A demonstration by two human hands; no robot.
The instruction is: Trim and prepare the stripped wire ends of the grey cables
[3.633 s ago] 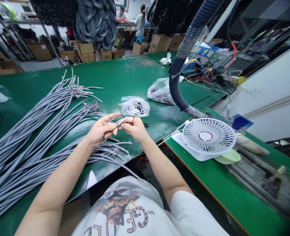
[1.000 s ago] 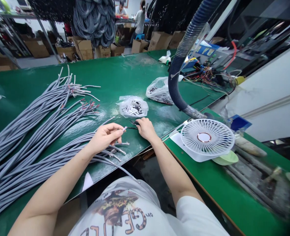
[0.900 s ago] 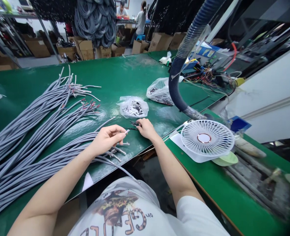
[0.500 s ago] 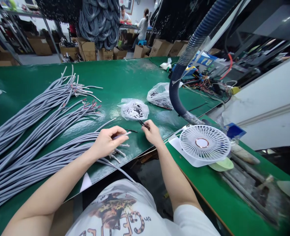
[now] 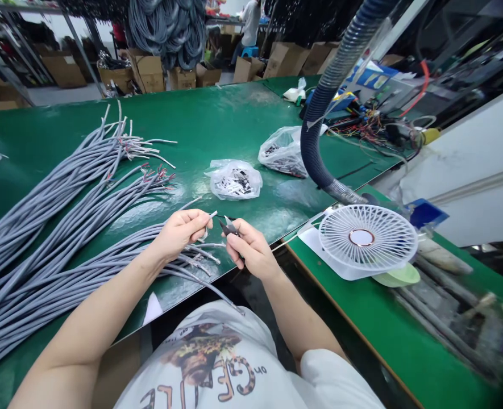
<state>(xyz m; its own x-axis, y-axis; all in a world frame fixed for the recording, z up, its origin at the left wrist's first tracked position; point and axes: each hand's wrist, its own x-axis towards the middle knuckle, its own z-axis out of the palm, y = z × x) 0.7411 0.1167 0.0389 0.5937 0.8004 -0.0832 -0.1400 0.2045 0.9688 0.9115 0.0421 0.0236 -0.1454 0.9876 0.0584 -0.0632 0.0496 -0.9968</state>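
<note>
The end of a grey cable (image 5: 211, 216) is pinched in my left hand (image 5: 178, 234), with the fingers curled closed around it and its pale tip poking out past them. Just beside that tip, my right hand (image 5: 251, 250) grips a small pair of black snips (image 5: 229, 228), points aimed toward the cable end, close to it but not clearly touching. Both hands hover near the front edge of the green desk (image 5: 251, 125).

Under and behind my left wrist lies a long spread of grey sheathed cables (image 5: 63, 250), their stripped ends showing fine coloured wires. Further up the desk sit a clear plastic bag of small black and white parts (image 5: 234, 179) and a second bag of dark pieces (image 5: 283, 152).

To the right, a corrugated hose (image 5: 319, 113) curves down to the desk, and a white fan (image 5: 367, 237) rests on a lower green bench (image 5: 345, 318). Beyond them lies a tangle of coloured wires (image 5: 374, 128). Far off are cardboard boxes (image 5: 149, 76), hanging coils of cable (image 5: 166, 34) and a co-worker (image 5: 250, 23).
</note>
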